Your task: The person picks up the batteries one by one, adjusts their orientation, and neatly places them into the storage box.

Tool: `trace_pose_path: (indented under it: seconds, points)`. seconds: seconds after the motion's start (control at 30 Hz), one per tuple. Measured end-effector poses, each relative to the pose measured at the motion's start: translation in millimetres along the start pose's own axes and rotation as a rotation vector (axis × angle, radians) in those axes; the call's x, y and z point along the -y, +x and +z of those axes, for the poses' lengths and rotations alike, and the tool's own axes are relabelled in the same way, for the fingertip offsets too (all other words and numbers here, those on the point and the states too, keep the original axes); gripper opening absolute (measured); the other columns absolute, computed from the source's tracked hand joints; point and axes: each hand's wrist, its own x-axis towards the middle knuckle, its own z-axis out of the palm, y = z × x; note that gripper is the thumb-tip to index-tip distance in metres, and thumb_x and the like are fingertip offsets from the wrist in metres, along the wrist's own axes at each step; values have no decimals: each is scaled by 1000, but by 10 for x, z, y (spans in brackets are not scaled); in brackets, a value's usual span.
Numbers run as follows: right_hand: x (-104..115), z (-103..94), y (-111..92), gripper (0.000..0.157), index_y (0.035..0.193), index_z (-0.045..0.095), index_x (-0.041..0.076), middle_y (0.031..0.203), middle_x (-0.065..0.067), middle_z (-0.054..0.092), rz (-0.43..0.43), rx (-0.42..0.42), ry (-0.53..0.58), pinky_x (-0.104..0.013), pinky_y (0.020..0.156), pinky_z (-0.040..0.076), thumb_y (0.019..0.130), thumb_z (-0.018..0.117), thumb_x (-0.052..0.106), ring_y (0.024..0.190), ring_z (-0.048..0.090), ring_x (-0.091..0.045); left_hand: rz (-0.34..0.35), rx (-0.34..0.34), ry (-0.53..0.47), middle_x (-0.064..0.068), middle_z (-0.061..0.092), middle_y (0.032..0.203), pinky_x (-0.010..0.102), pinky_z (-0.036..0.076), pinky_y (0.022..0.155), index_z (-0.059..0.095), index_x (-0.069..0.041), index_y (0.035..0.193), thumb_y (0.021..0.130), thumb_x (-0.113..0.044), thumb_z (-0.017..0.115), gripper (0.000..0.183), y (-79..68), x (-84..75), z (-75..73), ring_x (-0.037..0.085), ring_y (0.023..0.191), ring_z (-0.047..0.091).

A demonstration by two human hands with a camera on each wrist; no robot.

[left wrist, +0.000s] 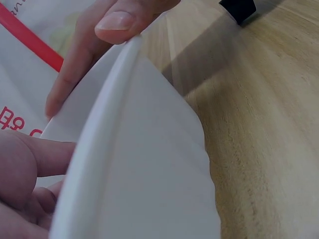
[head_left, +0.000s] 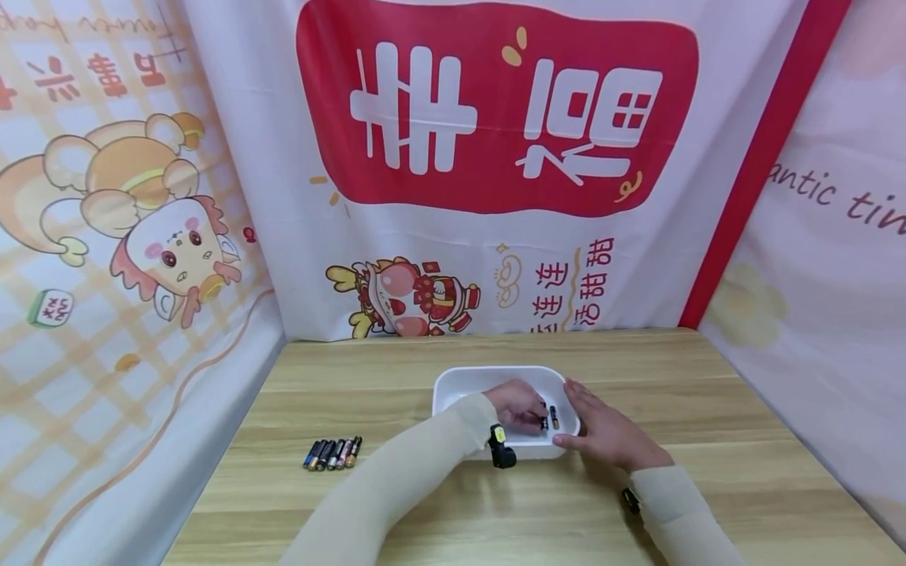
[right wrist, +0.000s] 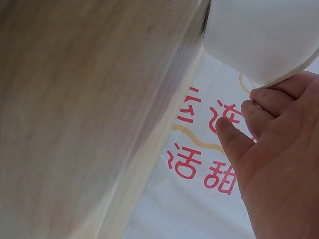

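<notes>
Cloth walls [head_left: 453, 228] | wood table [head_left: 510, 515] | left fingers [head_left: 532, 409] curled inside white tub [head_left: 535, 453], hold unclear | right fingers [head_left: 583, 396] spread, touching it

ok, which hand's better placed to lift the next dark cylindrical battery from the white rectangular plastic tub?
Left, likely: the left hand is inside the tub, at the dark batteries; the right hand holds the tub's right end.

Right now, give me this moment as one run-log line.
left hand: inside white bin, at batteries | right hand: touching bin | battery row: on table, left of bin
</notes>
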Motion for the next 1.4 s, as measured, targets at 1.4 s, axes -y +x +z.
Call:
trace_pose_path:
  seconds: [1.4]
  points:
    - [-28,0,-9,101,156,18,11,160,-5,18,-32,-23,-10,-55,112,28,83,62,66,144,19,-31,110,-250,421,14,64,66,29,57,46,60,3,68,73,14,65,13,118,-25,249,23,50,64]
